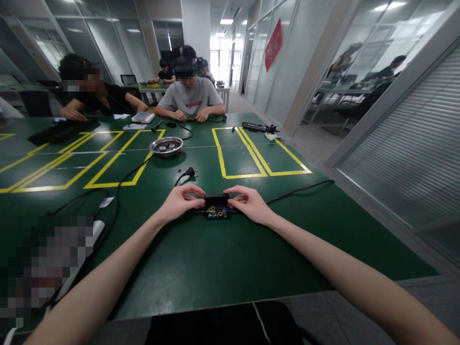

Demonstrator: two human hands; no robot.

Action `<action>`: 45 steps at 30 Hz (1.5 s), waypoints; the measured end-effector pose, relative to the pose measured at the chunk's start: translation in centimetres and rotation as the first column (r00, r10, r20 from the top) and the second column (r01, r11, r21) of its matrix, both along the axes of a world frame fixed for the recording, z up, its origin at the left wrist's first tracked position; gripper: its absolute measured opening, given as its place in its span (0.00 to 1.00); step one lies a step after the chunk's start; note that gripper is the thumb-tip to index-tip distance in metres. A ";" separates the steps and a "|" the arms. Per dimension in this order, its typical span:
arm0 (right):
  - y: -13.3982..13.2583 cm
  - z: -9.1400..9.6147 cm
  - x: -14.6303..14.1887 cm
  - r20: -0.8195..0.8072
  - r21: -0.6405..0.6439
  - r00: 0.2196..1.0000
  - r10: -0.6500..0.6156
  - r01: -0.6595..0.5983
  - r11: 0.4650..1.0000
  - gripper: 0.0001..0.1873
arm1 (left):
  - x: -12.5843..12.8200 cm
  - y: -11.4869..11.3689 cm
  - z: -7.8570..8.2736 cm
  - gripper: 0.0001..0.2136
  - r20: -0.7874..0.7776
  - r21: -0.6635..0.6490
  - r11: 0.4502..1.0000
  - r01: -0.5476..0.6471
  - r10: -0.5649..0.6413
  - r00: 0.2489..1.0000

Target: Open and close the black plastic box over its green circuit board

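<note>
Left hand point(181, 201) and right hand point(248, 203) pinch black, rectangular, plastic-looking cover point(216, 199) at opposite ends, presumably for balance, on far side of green coil-bearing circuit board point(216, 213).

Holding both bare arms out toward the far side, slanting the left forearm point(118, 266) inward from the near left and the right forearm point(323, 251) inward from the near right. Lining up the left wrist point(163, 217) and the right wrist point(275, 219) almost straight with the forearms. Facing the left hand point(179, 202) and the right hand point(249, 203) toward each other, with a narrow gap between. Pinching with the fingertips on both sides, arching the left index finger point(193, 189) and the right index finger point(237, 189) farther off, setting both thumbs nearer. Leaving both forearms uncovered.
</note>
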State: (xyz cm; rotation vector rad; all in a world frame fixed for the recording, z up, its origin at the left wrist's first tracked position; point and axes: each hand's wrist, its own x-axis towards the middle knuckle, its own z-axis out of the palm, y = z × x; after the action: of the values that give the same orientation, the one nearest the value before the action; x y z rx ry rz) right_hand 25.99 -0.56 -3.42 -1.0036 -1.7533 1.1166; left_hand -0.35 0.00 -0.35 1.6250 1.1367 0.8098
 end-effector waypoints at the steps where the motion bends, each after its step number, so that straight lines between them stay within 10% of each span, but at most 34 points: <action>1: 0.0 0.0 0.0 0.008 -0.006 1.000 0.004 -0.004 1.000 0.17 | 0.0 0.0 0.0 0.17 0.017 0.000 1.000 0.003 -0.003 1.000; 30: -1.0 1.0 0.2 0.096 0.280 0.993 0.062 -0.087 0.956 0.09 | -0.2 0.1 0.0 0.17 0.009 -0.050 0.994 0.100 -0.100 0.995; 45: -0.7 0.9 0.6 0.294 0.501 0.943 0.159 -0.293 0.814 0.14 | 0.1 0.1 -0.3 0.15 -0.059 -0.039 0.989 0.142 -0.144 0.988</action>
State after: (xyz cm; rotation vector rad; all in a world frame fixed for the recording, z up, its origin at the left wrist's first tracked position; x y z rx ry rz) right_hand 26.57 -1.28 -2.53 -0.5991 -2.2619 0.5780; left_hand -0.23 0.07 -0.62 1.6915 1.0570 0.6482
